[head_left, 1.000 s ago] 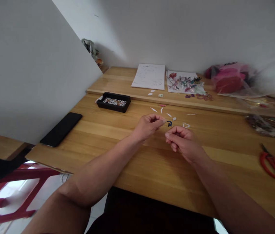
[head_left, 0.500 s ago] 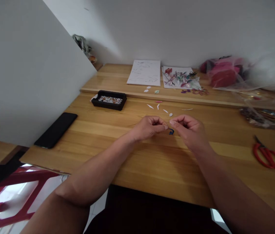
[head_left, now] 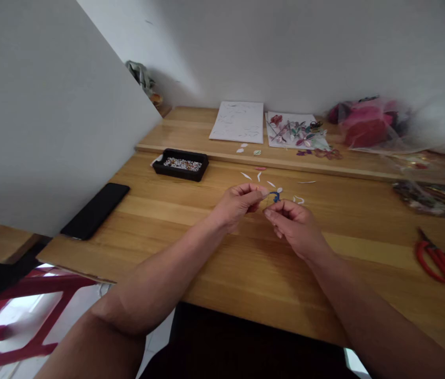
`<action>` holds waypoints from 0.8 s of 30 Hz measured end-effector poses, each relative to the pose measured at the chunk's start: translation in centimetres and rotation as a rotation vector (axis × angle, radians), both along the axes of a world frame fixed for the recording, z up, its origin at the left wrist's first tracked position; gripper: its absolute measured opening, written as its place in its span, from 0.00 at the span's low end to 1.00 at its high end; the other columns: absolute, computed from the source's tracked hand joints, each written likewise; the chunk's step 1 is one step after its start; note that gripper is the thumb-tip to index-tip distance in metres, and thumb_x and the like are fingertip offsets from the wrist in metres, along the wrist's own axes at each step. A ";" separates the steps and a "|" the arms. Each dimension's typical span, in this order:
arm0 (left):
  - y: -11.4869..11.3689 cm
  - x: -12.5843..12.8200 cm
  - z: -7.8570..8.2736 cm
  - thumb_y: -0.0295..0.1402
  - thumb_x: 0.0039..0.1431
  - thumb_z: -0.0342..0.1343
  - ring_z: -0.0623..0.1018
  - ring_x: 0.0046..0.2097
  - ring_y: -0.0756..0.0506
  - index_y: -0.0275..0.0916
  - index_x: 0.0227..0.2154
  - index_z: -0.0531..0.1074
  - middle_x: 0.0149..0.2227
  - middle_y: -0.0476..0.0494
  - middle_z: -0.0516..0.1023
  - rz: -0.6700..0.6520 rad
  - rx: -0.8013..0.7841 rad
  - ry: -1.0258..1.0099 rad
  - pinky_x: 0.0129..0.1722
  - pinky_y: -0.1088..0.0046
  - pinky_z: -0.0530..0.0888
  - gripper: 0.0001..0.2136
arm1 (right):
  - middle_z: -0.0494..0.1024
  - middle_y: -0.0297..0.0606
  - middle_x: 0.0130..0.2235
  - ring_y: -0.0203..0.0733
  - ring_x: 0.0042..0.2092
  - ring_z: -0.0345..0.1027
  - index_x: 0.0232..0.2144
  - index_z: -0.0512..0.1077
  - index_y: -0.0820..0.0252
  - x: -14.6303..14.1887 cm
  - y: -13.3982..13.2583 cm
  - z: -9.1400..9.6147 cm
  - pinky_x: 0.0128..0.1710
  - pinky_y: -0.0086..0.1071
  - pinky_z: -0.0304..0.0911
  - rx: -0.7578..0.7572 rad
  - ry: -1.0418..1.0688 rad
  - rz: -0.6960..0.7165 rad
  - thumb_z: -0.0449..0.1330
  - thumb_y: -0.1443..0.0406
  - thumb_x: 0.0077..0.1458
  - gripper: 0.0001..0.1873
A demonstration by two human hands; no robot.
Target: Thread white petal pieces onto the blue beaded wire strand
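Note:
Between thumb and fingertips, my left hand [head_left: 238, 204] pinches the end of a small curved blue piece [head_left: 275, 196], which pokes out to the right. Just below it, my right hand [head_left: 296, 225] is closed in a pinch; a very thin strand seems to run up from its fingertips, too fine to name. Both hands hover close together over the wooden table [head_left: 222, 268]. Small white leaf-shaped pieces [head_left: 271, 184] lie just beyond the fingers, and a white curled piece [head_left: 299, 200] lies past my right hand.
A black tray of beads [head_left: 181, 165] stands left of centre, with a black phone [head_left: 96, 210] nearer the left edge. Red-handled scissors [head_left: 441, 260] lie at the right. On the raised back ledge are paper sheets [head_left: 238, 122], flower pieces [head_left: 297, 131] and a bag with pink contents [head_left: 368, 126].
My right hand has dropped lower and slightly left, below the blue piece. The blue piece has swung upward, and the white curled piece has come into sight. The view has shifted slightly.

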State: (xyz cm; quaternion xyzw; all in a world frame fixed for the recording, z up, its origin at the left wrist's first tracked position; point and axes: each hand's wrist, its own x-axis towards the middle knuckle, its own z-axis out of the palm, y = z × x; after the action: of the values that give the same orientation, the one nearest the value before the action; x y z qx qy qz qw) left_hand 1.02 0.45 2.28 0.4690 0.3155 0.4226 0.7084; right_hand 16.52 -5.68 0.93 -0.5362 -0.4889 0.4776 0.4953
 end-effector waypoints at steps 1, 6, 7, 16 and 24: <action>0.1 0.0 -0.1 0.42 0.47 0.69 0.62 0.26 0.55 0.37 0.26 0.72 0.23 0.54 0.67 0.017 0.031 0.011 0.29 0.73 0.58 0.15 | 0.66 0.27 0.21 0.30 0.20 0.54 0.26 0.73 0.57 -0.2 -0.3 0.3 0.20 0.30 0.49 0.036 -0.058 0.015 0.68 0.57 0.52 0.11; 0.4 -0.1 -0.3 0.41 0.49 0.67 0.63 0.28 0.54 0.37 0.26 0.72 0.25 0.53 0.69 0.079 0.143 0.115 0.32 0.72 0.61 0.14 | 0.64 0.27 0.21 0.31 0.23 0.51 0.27 0.74 0.57 -0.4 -1.4 1.8 0.23 0.30 0.48 0.200 -0.261 -0.055 0.65 0.62 0.55 0.07; 0.4 -0.1 -0.3 0.41 0.50 0.67 0.64 0.28 0.54 0.36 0.26 0.72 0.26 0.53 0.70 0.083 0.157 0.137 0.32 0.72 0.62 0.14 | 0.62 0.26 0.20 0.31 0.23 0.49 0.27 0.74 0.57 -0.3 -1.5 2.0 0.23 0.30 0.47 0.221 -0.277 -0.086 0.65 0.62 0.55 0.07; -0.1 -0.4 -0.3 0.39 0.51 0.67 0.68 0.30 0.53 0.35 0.28 0.76 0.28 0.50 0.74 -0.175 0.208 0.223 0.33 0.73 0.63 0.11 | 0.59 0.26 0.19 0.32 0.22 0.47 0.29 0.77 0.55 1.2 -0.5 2.1 0.22 0.31 0.44 0.282 -0.315 -0.225 0.67 0.60 0.55 0.06; -0.1 -0.2 -0.4 0.40 0.47 0.70 0.65 0.28 0.55 0.36 0.28 0.76 0.27 0.51 0.72 -0.201 0.081 0.082 0.31 0.74 0.62 0.13 | 0.69 0.29 0.23 0.28 0.20 0.49 0.27 0.76 0.57 1.3 0.8 1.2 0.18 0.28 0.43 0.044 0.081 -0.176 0.72 0.57 0.44 0.12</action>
State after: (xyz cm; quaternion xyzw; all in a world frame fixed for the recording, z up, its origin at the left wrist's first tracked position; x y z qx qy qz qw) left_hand 0.82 0.38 1.85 0.5434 0.2782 0.3423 0.7142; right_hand 17.84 -4.87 2.11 -0.5464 -0.4296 0.4429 0.5664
